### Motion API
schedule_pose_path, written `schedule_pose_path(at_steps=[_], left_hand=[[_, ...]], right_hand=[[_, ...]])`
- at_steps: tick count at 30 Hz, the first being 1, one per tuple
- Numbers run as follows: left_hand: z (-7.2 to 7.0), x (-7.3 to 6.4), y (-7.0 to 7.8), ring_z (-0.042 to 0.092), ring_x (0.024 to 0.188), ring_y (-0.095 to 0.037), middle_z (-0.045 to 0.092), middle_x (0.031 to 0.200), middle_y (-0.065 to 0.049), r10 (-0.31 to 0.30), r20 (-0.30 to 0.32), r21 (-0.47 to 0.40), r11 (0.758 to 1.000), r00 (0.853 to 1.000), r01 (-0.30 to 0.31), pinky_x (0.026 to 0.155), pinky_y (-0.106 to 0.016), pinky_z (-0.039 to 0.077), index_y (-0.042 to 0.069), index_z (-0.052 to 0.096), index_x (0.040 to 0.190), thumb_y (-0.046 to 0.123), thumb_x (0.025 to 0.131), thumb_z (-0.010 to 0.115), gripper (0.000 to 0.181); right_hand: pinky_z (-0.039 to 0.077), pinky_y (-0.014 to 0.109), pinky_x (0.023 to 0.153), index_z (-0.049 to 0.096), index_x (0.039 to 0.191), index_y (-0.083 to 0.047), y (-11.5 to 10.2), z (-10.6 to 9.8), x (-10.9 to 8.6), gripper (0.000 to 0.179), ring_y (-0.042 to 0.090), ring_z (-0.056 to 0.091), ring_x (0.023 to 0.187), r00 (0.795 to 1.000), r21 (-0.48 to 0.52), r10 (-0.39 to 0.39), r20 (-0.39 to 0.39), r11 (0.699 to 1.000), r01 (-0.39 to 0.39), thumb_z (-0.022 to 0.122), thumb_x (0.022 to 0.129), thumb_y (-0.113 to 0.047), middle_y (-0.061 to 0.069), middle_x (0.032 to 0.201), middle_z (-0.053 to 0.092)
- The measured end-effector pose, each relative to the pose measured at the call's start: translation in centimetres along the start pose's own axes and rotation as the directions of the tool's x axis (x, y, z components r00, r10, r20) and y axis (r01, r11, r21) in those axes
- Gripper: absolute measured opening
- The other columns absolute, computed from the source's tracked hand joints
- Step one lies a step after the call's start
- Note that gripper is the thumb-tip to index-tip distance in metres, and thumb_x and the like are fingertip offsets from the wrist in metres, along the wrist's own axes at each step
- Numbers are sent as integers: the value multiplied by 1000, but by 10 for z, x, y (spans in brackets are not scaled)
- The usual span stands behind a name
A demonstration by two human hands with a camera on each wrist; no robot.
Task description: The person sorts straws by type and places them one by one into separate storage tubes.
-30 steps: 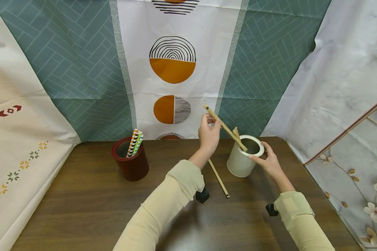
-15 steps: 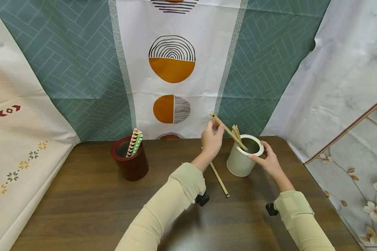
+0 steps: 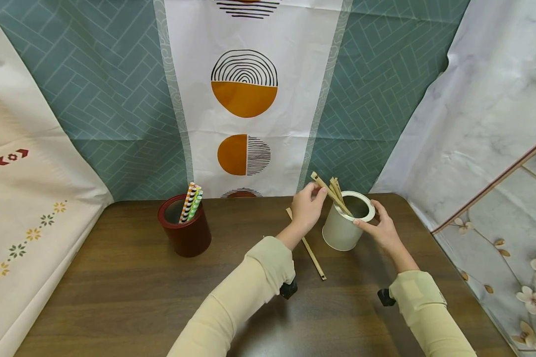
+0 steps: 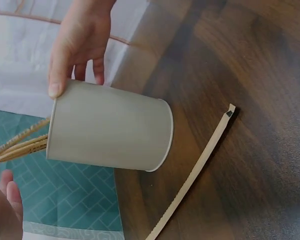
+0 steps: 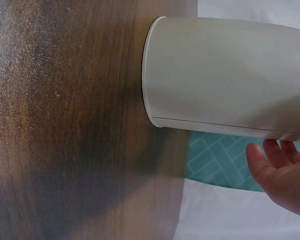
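Note:
In the head view my left hand (image 3: pixel 307 206) pinches a slim tan stick (image 3: pixel 320 183) near its upper end. The stick slants down into the mouth of a cream tin can (image 3: pixel 343 231). Several similar tan sticks (image 3: pixel 335 186) lean inside the can's far left rim. My right hand (image 3: pixel 382 229) holds the can at its right side, thumb at the rim. In the left wrist view the can (image 4: pixel 110 127) appears sideways, with the left hand (image 4: pixel 4 205) beside the tips of the sticks. Another tan stick (image 3: pixel 313 257), with a serrated edge, lies on the table left of the can.
A dark red can (image 3: pixel 189 238) holding several striped paper straws (image 3: pixel 190 203) stands on the left of the brown wooden table (image 3: pixel 116 297). Patterned cloth (image 3: pixel 116 99) hangs behind the table, and a floral cloth (image 3: pixel 496 223) borders the right side.
My left hand has moved right and down, lowering the pinched stick further into the can. The right hand stays on the can.

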State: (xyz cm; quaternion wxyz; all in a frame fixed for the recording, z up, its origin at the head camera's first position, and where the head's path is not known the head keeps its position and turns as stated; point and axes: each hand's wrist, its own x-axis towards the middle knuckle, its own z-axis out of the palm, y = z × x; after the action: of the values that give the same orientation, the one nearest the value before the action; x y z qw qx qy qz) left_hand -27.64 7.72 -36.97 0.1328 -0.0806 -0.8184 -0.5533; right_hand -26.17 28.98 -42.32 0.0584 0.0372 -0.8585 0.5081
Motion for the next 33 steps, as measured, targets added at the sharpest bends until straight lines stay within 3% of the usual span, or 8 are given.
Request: schedule_pose_path(at_steps=[6,14,25,33], left_hand=[[5,-1,-4,57,77,-12,65,86,0,-56,75,15,998,996,55,65,-20,43,13,64,97,33,89,49,26],[7,-4,-16,60,80,-14,66,90,-4,-101,154,-36,994,983,108,65,-19,45,11,64,100,30,87,54,25],[3,-15,-55,61,84,-18,66,88,-6,-150,140,-34,987,979,157,66,-22,45,8,63,98,24,84,58,22],[7,-25,-86,61,81,-16,66,83,-2,-168,113,32,986,979,166,66,-22,44,11,64,96,29,82,60,23]], right_hand=[[33,3,71,15,139,2,0,0,0,78,34,34,117,1000,-1,2,1,1000,-2,63,80,-15,26,133,30],[33,3,70,15,138,3,1,1,0,78,34,35,116,1000,0,0,-5,1000,0,64,80,-15,26,132,31],[34,3,70,16,138,3,2,1,1,78,33,35,115,1000,4,-2,-8,1000,2,64,79,-14,26,132,31],[34,3,70,17,138,1,2,1,1,77,33,34,117,1000,20,0,-5,1000,0,64,80,-13,25,132,31]])
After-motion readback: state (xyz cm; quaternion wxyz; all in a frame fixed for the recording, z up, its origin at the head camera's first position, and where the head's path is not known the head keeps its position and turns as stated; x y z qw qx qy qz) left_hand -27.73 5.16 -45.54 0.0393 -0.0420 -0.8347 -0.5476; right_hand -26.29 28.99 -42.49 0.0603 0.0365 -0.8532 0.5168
